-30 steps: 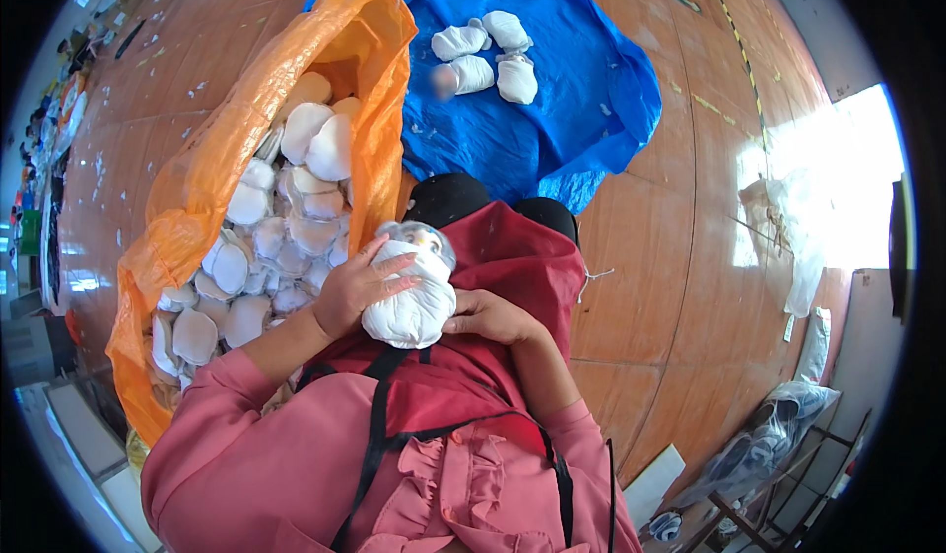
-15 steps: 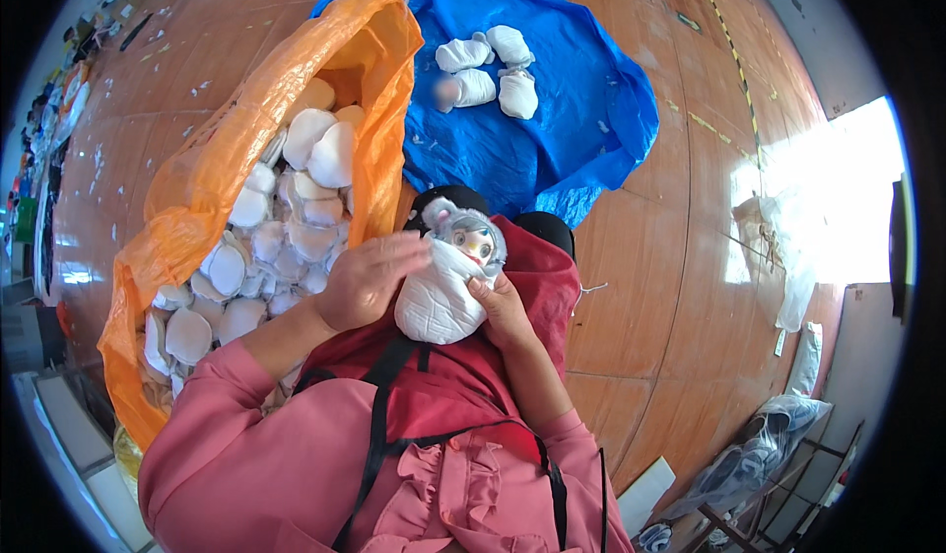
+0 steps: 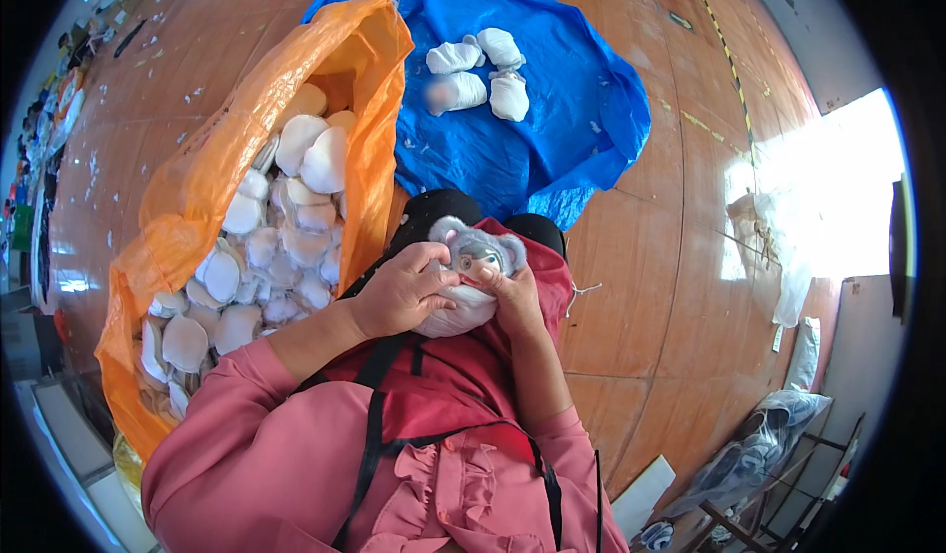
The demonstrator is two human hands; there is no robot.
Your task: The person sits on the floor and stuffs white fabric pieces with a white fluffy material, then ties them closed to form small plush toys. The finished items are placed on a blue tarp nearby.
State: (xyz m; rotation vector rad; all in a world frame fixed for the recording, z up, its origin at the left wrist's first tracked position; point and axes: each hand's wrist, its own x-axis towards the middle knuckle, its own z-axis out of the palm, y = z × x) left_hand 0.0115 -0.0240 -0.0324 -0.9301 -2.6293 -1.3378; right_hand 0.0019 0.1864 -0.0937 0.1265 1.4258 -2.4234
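Observation:
In my lap rests a small doll [image 3: 479, 260] with a grey furry hood and round ears, its body inside a white padded wrap [image 3: 458, 313]. My left hand [image 3: 404, 292] is closed at the left side of the doll, fingertips bent against the upper edge of the wrap below the face. From the other side my right hand [image 3: 514, 302] grips the doll, the thumb lying over the lower face. Both hands cover part of the face and wrap.
To my left an orange woven sack [image 3: 158, 242] lies open, full of white rounded pads [image 3: 236, 277]. Ahead, a blue sheet [image 3: 581, 109] on the brown tiled floor [image 3: 631, 287] bears several white-wrapped bundles [image 3: 508, 97]. A plastic-covered item [image 3: 759, 445] stands at the lower right.
My left hand has gone from flat and stretched out to closed at the wrap's edge. The hood's two ears now show, and the right thumb has moved up to the face.

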